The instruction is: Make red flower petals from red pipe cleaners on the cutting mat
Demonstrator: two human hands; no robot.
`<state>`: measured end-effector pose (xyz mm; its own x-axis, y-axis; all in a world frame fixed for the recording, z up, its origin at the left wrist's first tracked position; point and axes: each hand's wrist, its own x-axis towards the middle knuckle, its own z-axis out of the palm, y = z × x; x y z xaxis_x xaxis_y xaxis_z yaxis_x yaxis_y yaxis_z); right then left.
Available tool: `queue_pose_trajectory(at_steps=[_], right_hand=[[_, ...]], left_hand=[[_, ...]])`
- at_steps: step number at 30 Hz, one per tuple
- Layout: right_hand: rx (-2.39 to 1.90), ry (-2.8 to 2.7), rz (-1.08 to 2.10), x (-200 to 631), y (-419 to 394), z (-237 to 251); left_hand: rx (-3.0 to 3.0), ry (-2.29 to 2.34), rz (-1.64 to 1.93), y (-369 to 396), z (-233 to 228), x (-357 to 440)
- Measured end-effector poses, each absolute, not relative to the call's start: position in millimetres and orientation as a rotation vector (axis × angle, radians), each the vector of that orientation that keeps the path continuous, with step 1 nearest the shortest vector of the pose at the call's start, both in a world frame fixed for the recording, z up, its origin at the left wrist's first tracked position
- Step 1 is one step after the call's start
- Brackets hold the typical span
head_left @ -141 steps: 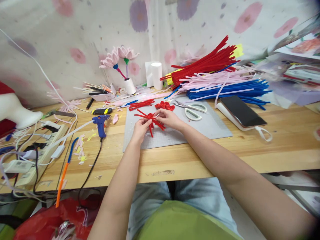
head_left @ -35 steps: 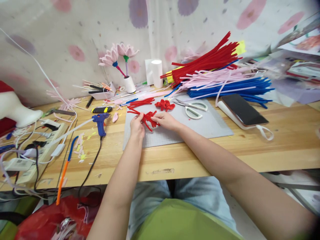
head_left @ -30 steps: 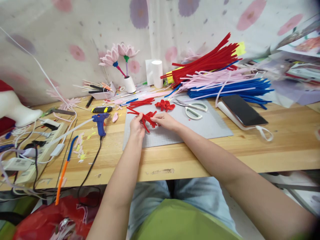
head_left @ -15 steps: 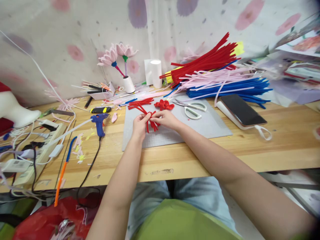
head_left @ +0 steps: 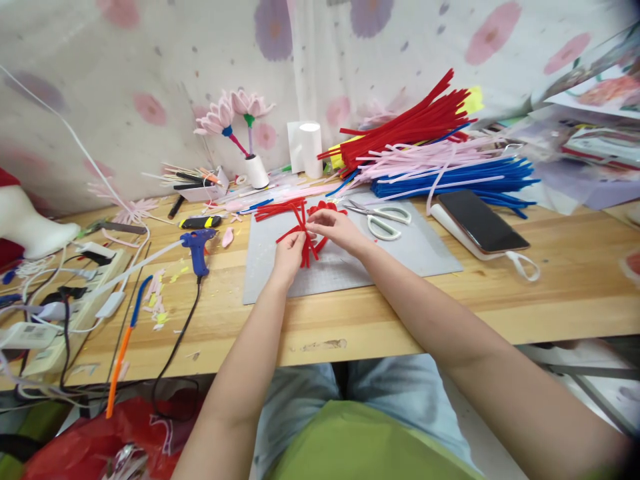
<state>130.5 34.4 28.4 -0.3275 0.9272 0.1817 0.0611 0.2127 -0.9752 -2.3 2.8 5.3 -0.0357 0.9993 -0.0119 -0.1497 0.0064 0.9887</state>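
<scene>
Crossed red pipe cleaners (head_left: 311, 248) fan out in several directions above the grey cutting mat (head_left: 340, 270). My left hand (head_left: 291, 252) pinches them near where they cross. My right hand (head_left: 334, 227) is at their right side, its thumb and index finger closed at the strands; its fingertips partly hide what they grip. Just behind the right hand lies a red pipe-cleaner flower (head_left: 320, 207), mostly covered by it. More red pipe-cleaner pieces (head_left: 277, 209) lie on the mat's back left. Scissors (head_left: 384, 220) with pale handles rest to the right of my hands.
A blue glue gun (head_left: 199, 250) stands on the left, its cord trailing off the table edge. Behind the mat are bundled red pipe cleaners (head_left: 400, 130) and blue ones (head_left: 460, 179). A phone (head_left: 483, 221) lies at right. Pink flowers (head_left: 217, 119) stand at the back.
The crossed red pipe cleaners have turned and now spread more upright and leftward. My right hand has lifted slightly and now covers more of the red flower.
</scene>
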Motion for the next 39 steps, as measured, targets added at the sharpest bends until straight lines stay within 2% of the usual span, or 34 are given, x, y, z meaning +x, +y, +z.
queue_pose_trajectory(at_steps=[5,11,19,39], right_hand=[[-0.927,-1.488,1.440,124.5,35.9,22.5],[-0.929,-1.241,1.529,126.2,40.7,14.2],[-0.930,-1.069,1.468,120.9,41.3,20.5],[-0.808,-1.322,1.576,130.5,40.9,16.2]], left_hand=[[1.054,1.107,1.193,-2.8,11.8,5.4],[1.112,1.150,1.136,-2.7,8.8,9.1],[1.052,1.208,1.160,-6.2,9.2,18.8],[0.936,1.208,1.320,-7.0,10.2,15.5]])
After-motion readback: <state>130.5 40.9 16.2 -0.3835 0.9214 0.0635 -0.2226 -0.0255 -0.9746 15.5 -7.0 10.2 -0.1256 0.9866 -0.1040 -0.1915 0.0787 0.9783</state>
